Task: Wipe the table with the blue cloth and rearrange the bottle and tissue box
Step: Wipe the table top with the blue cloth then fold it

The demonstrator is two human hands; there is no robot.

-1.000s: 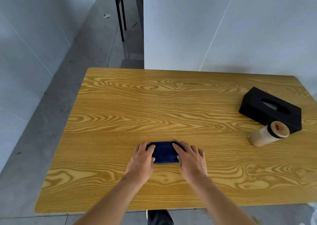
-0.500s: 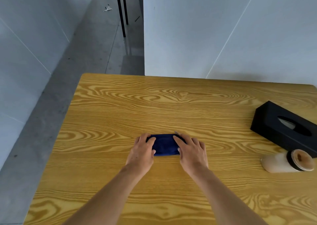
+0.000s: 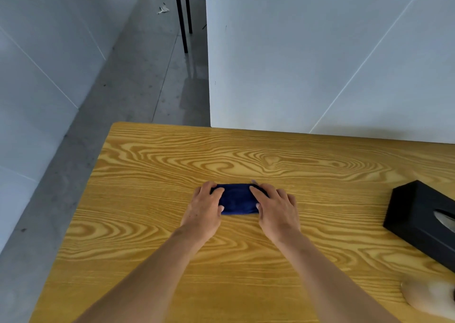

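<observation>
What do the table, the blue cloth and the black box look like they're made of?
Table: wood or a wood-look laminate, with bold swirling yellow grain and a smooth surface. Blue cloth: soft, fuzzy fabric, folded into a pad, perhaps microfibre. Black box: matte, stiff material with crisp edges; which one is unclear.

Dark blue cloth is folded into a small flat rectangle, lying on the wood-grain bench around mid-frame. Black tissue box sits at the right edge, slot facing up. Beige bottle lies blurry in the lower right corner, mostly cut off.
</observation>
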